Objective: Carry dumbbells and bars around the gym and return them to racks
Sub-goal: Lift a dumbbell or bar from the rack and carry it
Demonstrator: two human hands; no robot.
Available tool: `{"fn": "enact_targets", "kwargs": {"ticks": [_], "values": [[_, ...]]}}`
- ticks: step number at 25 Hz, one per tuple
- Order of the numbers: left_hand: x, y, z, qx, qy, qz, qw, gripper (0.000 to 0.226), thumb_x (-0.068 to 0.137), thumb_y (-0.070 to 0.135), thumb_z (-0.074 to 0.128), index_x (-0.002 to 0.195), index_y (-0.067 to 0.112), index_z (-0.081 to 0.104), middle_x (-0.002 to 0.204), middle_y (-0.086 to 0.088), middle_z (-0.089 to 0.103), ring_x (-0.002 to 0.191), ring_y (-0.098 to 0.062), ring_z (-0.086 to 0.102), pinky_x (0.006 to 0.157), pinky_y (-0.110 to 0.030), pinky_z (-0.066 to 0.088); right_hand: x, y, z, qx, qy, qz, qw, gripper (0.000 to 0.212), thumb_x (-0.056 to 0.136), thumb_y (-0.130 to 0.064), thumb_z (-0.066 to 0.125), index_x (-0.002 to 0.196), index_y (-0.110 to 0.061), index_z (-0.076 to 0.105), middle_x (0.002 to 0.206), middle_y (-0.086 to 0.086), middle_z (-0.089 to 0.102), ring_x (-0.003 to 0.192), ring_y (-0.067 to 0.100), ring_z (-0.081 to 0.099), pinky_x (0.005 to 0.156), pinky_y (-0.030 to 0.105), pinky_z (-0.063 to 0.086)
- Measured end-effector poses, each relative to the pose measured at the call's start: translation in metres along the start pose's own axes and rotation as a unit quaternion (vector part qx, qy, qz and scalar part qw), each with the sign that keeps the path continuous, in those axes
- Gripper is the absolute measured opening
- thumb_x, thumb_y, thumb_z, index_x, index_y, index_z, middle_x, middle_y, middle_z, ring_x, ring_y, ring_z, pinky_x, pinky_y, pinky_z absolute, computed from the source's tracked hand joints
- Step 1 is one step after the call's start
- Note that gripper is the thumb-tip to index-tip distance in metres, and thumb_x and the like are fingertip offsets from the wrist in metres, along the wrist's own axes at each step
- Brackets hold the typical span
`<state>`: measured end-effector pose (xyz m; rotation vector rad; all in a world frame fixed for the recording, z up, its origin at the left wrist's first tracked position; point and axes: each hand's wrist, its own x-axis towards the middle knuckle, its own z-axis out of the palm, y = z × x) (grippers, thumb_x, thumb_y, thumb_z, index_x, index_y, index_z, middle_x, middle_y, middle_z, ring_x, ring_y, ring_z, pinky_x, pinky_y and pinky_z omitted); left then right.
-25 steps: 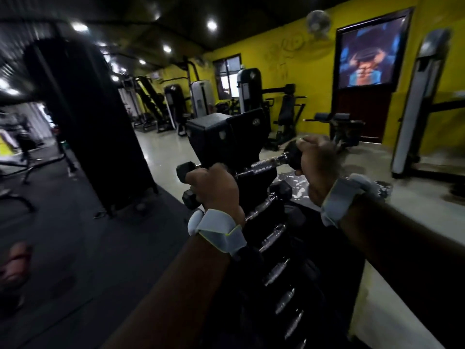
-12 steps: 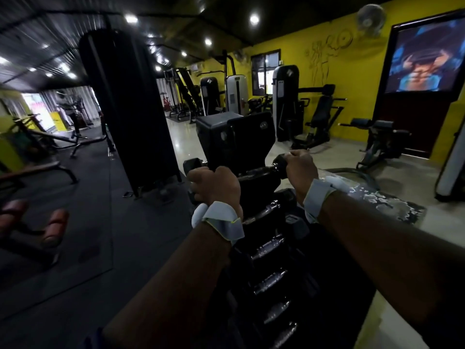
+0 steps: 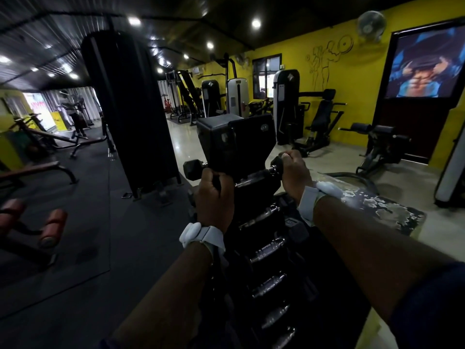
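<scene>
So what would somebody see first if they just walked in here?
Probably the two hands up close in the middle: the left hand and right hand each closed on a black dumbbell at the top of a tall dumbbell rack. Next, the bright yellow wall on the right, and the big muscle poster on the door there.

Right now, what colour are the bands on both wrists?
White to pale grey wrist bands, best seen in the head view.
</scene>
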<state>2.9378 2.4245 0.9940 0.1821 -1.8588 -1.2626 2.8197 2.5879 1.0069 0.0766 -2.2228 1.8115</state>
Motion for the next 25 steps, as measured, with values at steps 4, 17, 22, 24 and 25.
{"fn": "enact_targets", "kwargs": {"ticks": [4, 17, 22, 24, 25], "values": [[0.003, 0.003, -0.004, 0.007, -0.026, -0.027, 0.999, 0.016, 0.1, 0.02, 0.054, 0.085, 0.017, 0.053, 0.057, 0.008, 0.05, 0.046, -0.003, 0.048, 0.047, -0.015, 0.034, -0.001, 0.002, 0.001, -0.017, 0.011, 0.002, 1.0, 0.032, 0.108, -0.029, 0.04, 0.128, -0.013, 0.06, 0.129, 0.02, 0.064, 0.118, 0.039, 0.058, 0.082, 0.032, 0.034], [-0.005, 0.011, -0.013, 0.054, -0.073, -0.056, 0.994, 0.016, 0.103, 0.037, 0.051, 0.094, 0.024, 0.053, 0.064, 0.006, 0.054, 0.056, -0.012, 0.051, 0.057, -0.03, 0.041, -0.007, 0.002, -0.006, 0.026, -0.028, -0.023, 0.999, 0.043, 0.095, -0.047, 0.039, 0.123, -0.02, 0.059, 0.112, 0.012, 0.064, 0.111, 0.037, 0.061, 0.096, 0.045, 0.047], [-0.002, 0.015, -0.017, 0.068, -0.085, -0.066, 0.992, 0.015, 0.104, 0.036, 0.053, 0.1, 0.023, 0.059, 0.073, 0.006, 0.061, 0.067, -0.015, 0.059, 0.061, -0.028, 0.039, -0.003, -0.004, -0.012, 0.001, -0.054, 0.003, 0.999, 0.046, 0.093, -0.049, 0.041, 0.126, -0.022, 0.059, 0.114, 0.008, 0.063, 0.115, 0.037, 0.061, 0.1, 0.045, 0.047], [0.0, 0.015, -0.028, 0.087, -0.12, -0.072, 0.986, 0.029, 0.104, 0.045, 0.053, 0.121, 0.023, 0.06, 0.098, -0.002, 0.069, 0.092, -0.024, 0.066, 0.076, -0.032, 0.049, -0.011, -0.01, -0.01, -0.026, -0.024, 0.031, 0.999, 0.05, 0.1, -0.042, 0.049, 0.143, -0.017, 0.052, 0.138, 0.012, 0.058, 0.13, 0.038, 0.054, 0.107, 0.042, 0.042], [0.004, 0.016, -0.033, 0.082, -0.117, -0.086, 0.986, 0.039, 0.102, 0.051, 0.053, 0.13, 0.024, 0.057, 0.113, -0.006, 0.069, 0.103, -0.027, 0.067, 0.087, -0.037, 0.054, -0.022, -0.016, -0.007, -0.049, 0.034, 0.034, 0.998, 0.057, 0.099, -0.042, 0.053, 0.149, -0.016, 0.048, 0.15, 0.014, 0.05, 0.135, 0.04, 0.049, 0.11, 0.043, 0.039]]}}
